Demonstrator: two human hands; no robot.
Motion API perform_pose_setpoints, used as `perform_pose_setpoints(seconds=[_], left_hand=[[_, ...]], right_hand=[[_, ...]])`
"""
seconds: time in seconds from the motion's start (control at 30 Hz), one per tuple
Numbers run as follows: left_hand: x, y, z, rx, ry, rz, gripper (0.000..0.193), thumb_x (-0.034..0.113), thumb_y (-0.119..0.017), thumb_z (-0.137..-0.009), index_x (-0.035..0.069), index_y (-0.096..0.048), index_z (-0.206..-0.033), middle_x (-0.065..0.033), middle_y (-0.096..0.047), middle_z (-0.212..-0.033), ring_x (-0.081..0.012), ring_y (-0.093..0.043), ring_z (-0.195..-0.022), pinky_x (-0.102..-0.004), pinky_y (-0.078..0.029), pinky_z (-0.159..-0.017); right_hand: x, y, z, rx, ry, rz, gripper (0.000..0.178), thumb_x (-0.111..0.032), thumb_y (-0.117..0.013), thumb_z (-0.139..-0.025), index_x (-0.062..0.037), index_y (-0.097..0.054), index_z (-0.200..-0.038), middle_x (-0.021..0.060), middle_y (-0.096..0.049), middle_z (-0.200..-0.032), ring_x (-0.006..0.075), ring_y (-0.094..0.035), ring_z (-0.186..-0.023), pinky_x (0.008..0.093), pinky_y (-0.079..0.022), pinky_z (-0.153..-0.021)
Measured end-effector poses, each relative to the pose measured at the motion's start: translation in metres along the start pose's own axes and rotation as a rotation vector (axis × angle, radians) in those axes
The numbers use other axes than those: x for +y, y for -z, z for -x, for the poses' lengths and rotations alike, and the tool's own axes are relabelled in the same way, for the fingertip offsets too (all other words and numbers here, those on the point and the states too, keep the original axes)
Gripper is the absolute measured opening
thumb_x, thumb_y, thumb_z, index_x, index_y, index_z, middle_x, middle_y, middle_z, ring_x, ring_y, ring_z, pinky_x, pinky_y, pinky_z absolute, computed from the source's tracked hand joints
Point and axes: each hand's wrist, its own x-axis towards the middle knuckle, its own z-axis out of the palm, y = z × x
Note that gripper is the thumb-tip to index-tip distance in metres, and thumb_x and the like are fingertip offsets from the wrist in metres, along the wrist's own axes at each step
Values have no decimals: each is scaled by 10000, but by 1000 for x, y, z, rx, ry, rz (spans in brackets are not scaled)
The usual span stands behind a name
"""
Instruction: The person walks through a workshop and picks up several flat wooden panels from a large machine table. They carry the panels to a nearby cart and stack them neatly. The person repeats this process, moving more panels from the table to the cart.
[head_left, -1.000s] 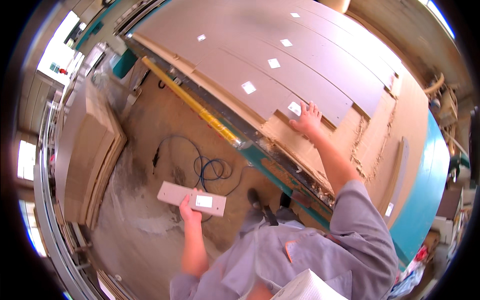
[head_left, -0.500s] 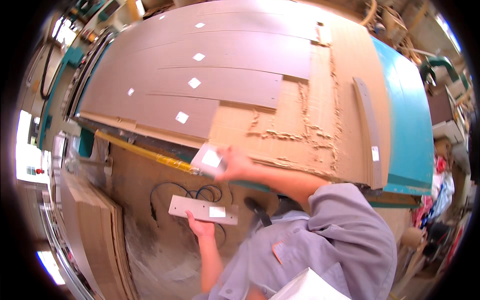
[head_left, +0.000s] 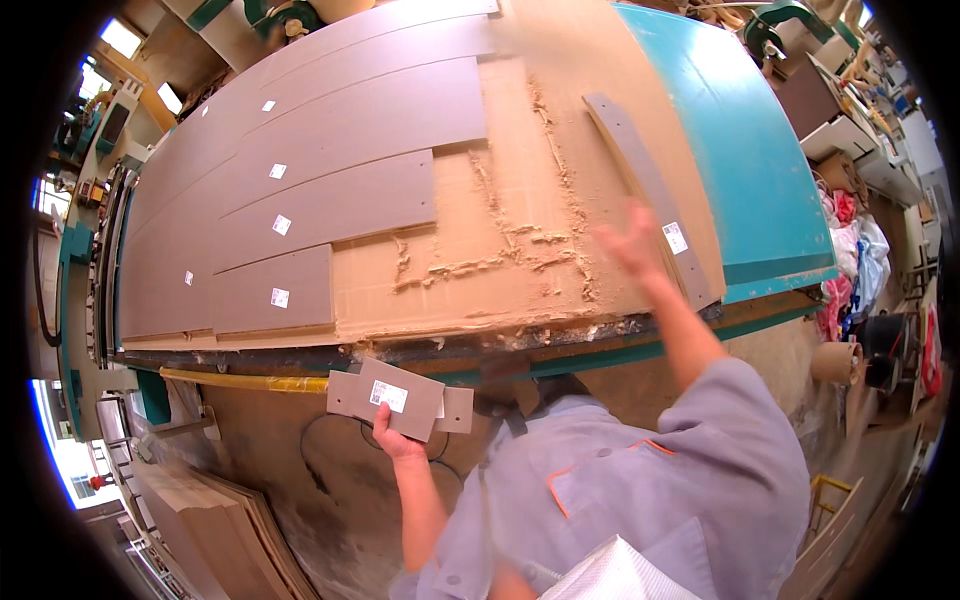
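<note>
The right hand [head_left: 632, 238] is swinging from the small panels toward a narrow grey strip [head_left: 650, 195] at two o'clock on the desk [head_left: 560, 120], blurred, fingers spread wide. The left hand [head_left: 392, 438] is gripping two stacked small grey panels [head_left: 400, 400] at seven o'clock, below the desk edge.

A single head-worn fisheye view looks steeply down, close over the cutting table [head_left: 560, 250] and floor [head_left: 300, 470].

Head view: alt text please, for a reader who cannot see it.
A person's left hand holds small grey panels below a workbench edge, while the blurred right hand reaches toward a narrow grey strip on the sawdust-strewn bench, beside long labelled grey boards.
</note>
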Motion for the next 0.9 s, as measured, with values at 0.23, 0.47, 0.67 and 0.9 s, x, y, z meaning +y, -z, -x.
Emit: perform_pose_setpoints(seconds=[0.23,0.47,0.67,0.9], left_hand=[[-9,18,5,46,13,-10,484,188,-532,-826,-8,-438,-1258,-136,-543,-1186,-294,-530,-1087,-426,-429,-958],[-14,22,10,46,18,-5,479,190,-527,-824,-2,-442,-1254,-128,-545,-1184,-295,-530,-1086,-425,-424,-959],[-18,34,9,76,-2,-21,479,186,-524,-821,1,-443,-1255,-129,-550,-1177,-295,-533,-1083,-422,-428,-954],[-10,53,15,109,2,-2,490,210,-537,-815,2,-450,-1250,-127,-557,-1165,-294,-543,-1068,-420,-441,-939]], right_hand=[[165,131,5,-461,-800,-96,685,-441,-695,-743,48,-496,-1179,180,-529,-1179,290,-468,-1154,416,-396,-918],[138,105,27,-463,-778,59,856,-448,-788,-619,77,-436,-1197,210,-520,-1166,293,-520,-1088,383,-433,-885],[86,63,53,-194,-662,131,926,-426,-814,-565,106,-421,-1214,241,-486,-1201,313,-514,-1095,384,-443,-901],[85,57,42,-299,-845,79,1032,-418,-828,-535,114,-351,-1279,260,-417,-1277,340,-467,-1158,409,-428,-940]])
